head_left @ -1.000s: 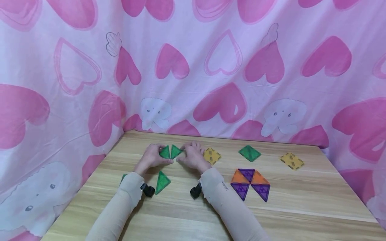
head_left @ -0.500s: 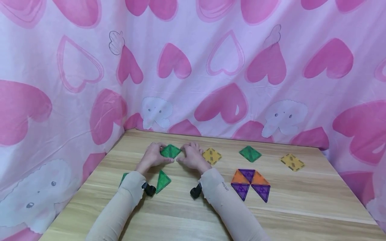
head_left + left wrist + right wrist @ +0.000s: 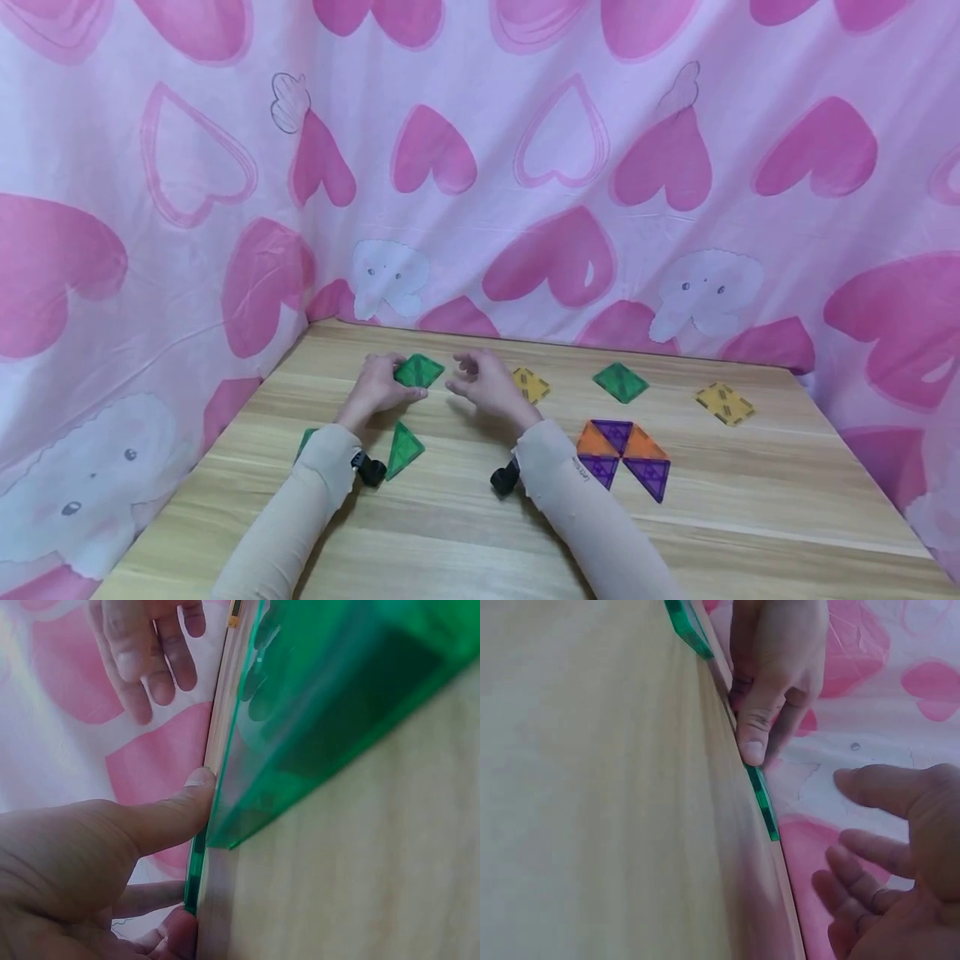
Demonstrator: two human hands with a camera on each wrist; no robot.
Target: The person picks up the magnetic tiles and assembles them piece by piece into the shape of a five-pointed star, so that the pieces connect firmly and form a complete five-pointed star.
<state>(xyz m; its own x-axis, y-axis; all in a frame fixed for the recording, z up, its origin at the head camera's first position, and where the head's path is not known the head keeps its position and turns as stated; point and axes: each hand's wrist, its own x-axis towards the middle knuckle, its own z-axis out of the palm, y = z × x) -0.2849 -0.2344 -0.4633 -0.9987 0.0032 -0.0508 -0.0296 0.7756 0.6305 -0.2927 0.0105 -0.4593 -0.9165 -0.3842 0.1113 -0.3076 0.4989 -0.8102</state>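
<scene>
Two green translucent triangular magnetic tiles [image 3: 420, 370] lie joined edge to edge as a diamond near the back left of the table. My left hand [image 3: 375, 385] holds this pair, thumb at the near edge and fingers round the left side. In the right wrist view, the left thumb [image 3: 754, 750] shows right at the tiles' edge. My right hand [image 3: 489, 385] is just to the right, apart from the pair, fingers loosely spread and holding nothing. A single green triangle tile [image 3: 406, 451] lies nearer, beside the left wrist. Another green tile [image 3: 303, 442] is mostly hidden by the left sleeve.
Behind the right hand lies a yellow tile diamond [image 3: 533, 386], partly covered. Further right are a green diamond [image 3: 620, 382] and a second yellow diamond [image 3: 724, 404]. Purple and orange triangles [image 3: 615, 434] form a fan nearer the front. A pink heart-patterned curtain [image 3: 555, 250] borders the table.
The two green triangles, apart at first, came together into a diamond. The pair has shifted slightly left and back with my left hand, while my right hand has let go and moved right.
</scene>
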